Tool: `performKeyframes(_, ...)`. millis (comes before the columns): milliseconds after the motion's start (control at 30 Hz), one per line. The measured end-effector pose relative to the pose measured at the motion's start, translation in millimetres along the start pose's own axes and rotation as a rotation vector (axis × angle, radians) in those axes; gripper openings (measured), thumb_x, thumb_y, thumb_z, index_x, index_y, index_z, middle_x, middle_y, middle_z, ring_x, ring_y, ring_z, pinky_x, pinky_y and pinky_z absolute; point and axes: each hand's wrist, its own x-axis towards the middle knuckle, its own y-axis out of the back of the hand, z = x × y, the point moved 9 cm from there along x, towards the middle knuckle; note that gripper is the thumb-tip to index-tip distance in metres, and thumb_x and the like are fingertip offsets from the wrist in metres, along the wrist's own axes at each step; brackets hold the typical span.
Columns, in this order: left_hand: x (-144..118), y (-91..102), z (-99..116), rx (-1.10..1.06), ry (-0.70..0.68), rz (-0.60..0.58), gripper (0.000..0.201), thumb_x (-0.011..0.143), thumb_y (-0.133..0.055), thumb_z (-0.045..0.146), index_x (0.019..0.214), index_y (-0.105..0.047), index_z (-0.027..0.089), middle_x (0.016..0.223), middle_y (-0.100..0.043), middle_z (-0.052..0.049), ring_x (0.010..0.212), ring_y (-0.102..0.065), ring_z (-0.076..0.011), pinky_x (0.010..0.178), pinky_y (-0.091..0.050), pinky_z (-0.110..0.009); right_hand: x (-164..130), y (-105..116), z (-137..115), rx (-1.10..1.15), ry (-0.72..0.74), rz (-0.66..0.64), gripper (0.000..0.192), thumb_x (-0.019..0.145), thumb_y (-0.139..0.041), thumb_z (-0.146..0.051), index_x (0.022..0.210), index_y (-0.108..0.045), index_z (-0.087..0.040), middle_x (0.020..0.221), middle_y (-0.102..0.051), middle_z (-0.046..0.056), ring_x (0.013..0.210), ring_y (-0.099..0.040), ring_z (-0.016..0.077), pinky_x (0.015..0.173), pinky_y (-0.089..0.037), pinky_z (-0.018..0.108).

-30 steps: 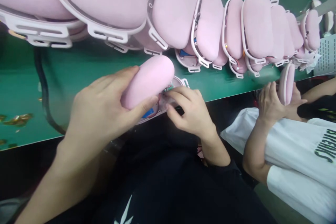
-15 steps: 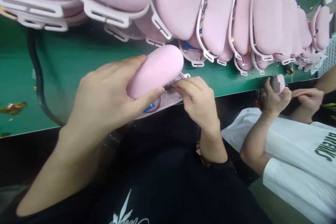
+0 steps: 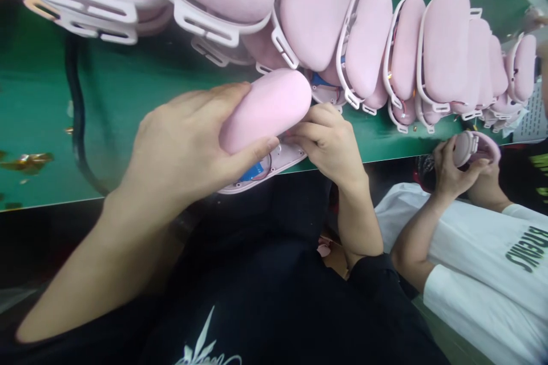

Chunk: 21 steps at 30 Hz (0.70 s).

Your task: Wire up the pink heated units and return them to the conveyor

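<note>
The pink pad (image 3: 265,108) sits in your grasp at the near edge of the green table (image 3: 128,102), lifted off a pale plastic base (image 3: 274,168) that lies flat under it and juts a little over the table edge. Inside that base you can see a blue part (image 3: 253,171) and a red wire looping round it.

Your left hand (image 3: 188,148) is curled around the pad: fingers over its top, thumb pressed up against its underside, so it is closed firmly on it. Your right hand (image 3: 329,140) is bent in at the pad's right end, fingertips bunched together and pushed into the gap between pad and base. Whether those fingertips pinch anything there cannot be told, since the pad and the knuckles hide them.

Just behind your hands, a long row of pink pads in white frames (image 3: 368,40) leans one against the next, running from the upper left across to the far right of the table. A black cable (image 3: 77,120) runs down over the green surface to your left, and scraps of gold foil (image 3: 28,161) lie near the left edge.

To your right, a person in a white shirt (image 3: 483,274) holds another pink unit (image 3: 473,147) in both hands, well apart from your own work.
</note>
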Motion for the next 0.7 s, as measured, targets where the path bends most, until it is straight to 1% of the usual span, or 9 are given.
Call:
performKeyframes(100,1.6,0.2,-0.4,-0.003,-0.012,0.005,0.081,0.100,-0.045,0.076,0.152,-0.058,0.015,0.150,-0.065,-0.012,0.135,-0.066,-0.0349,0.114,-0.054,-0.045,0.5,-0.8,-4.3,0.014,0.047,-0.061,0.026,0.106,-0.059,-0.021,0.105,-0.084,-0.028,0.108,-0.078,0.001,0.106,-0.064,0.0204,0.097,-0.050,0.037)
performKeyframes(200,4.4,0.5,-0.6,-0.013,-0.025,-0.001,0.080,0.098,-0.048,0.075,0.152,-0.058,0.017,0.151,-0.064,-0.011,0.136,-0.065,-0.0345,0.116,-0.053,-0.045,3.1,0.8,-6.6,-0.029,0.026,-0.098,0.031,0.106,-0.056,-0.017,0.109,-0.084,-0.030,0.108,-0.079,0.001,0.100,-0.067,0.0191,0.089,-0.050,0.033)
performKeyframes(300,7.9,-0.5,-4.3,-0.019,-0.004,-0.032,0.078,0.096,-0.048,0.076,0.153,-0.056,0.023,0.154,-0.062,-0.005,0.140,-0.062,-0.0335,0.121,-0.051,-0.046,8.8,2.6,-8.6,-0.082,0.004,-0.128,0.032,0.105,-0.056,-0.016,0.106,-0.086,-0.028,0.104,-0.078,0.001,0.092,-0.067,0.0177,0.079,-0.047,0.031)
performKeyframes(367,9.7,-1.1,-5.8,-0.015,0.000,-0.049,0.078,0.095,-0.047,0.077,0.154,-0.056,0.026,0.155,-0.061,-0.003,0.142,-0.060,-0.0330,0.123,-0.049,-0.046,12.8,2.3,-10.3,-0.088,0.012,-0.163,0.032,0.104,-0.057,-0.016,0.103,-0.087,-0.027,0.101,-0.078,0.001,0.090,-0.068,0.0172,0.076,-0.045,0.030)
performKeyframes(467,11.1,0.6,-4.2,-0.004,-0.034,-0.034,0.080,0.095,-0.047,0.077,0.153,-0.057,0.023,0.153,-0.063,-0.006,0.139,-0.063,-0.0352,0.121,-0.051,-0.049,17.5,0.8,-10.2,-0.080,0.010,-0.220,0.034,0.102,-0.056,-0.014,0.102,-0.087,-0.027,0.100,-0.078,0.001,0.087,-0.067,0.0165,0.075,-0.045,0.030)
performKeyframes(533,11.3,2.1,-2.6,-0.005,-0.066,-0.011,0.080,0.096,-0.048,0.075,0.152,-0.059,0.020,0.150,-0.065,-0.009,0.135,-0.065,-0.0368,0.117,-0.053,-0.052,20.1,0.8,-9.1,-0.120,-0.008,-0.233,0.033,0.101,-0.056,-0.014,0.099,-0.087,-0.025,0.096,-0.077,0.002,0.082,-0.065,0.0162,0.072,-0.044,0.030)
performKeyframes(633,10.8,2.8,-1.8,-0.023,-0.103,0.011,0.077,0.097,-0.051,0.070,0.151,-0.059,0.017,0.149,-0.066,-0.011,0.133,-0.067,-0.0367,0.114,-0.055,-0.051,22.0,0.9,-10.5,-0.193,-0.024,-0.218,0.032,0.100,-0.055,-0.014,0.093,-0.085,-0.021,0.092,-0.074,0.004,0.076,-0.060,0.0156,0.069,-0.040,0.031)
performKeyframes(700,10.5,1.9,-3.0,-0.028,-0.106,0.010,0.076,0.096,-0.054,0.068,0.151,-0.059,0.017,0.149,-0.066,-0.011,0.134,-0.066,-0.0355,0.114,-0.055,-0.048,20.1,0.5,-14.2,-0.234,-0.018,-0.191,0.031,0.101,-0.055,-0.013,0.096,-0.084,-0.022,0.092,-0.073,0.003,0.076,-0.059,0.0157,0.067,-0.038,0.031)
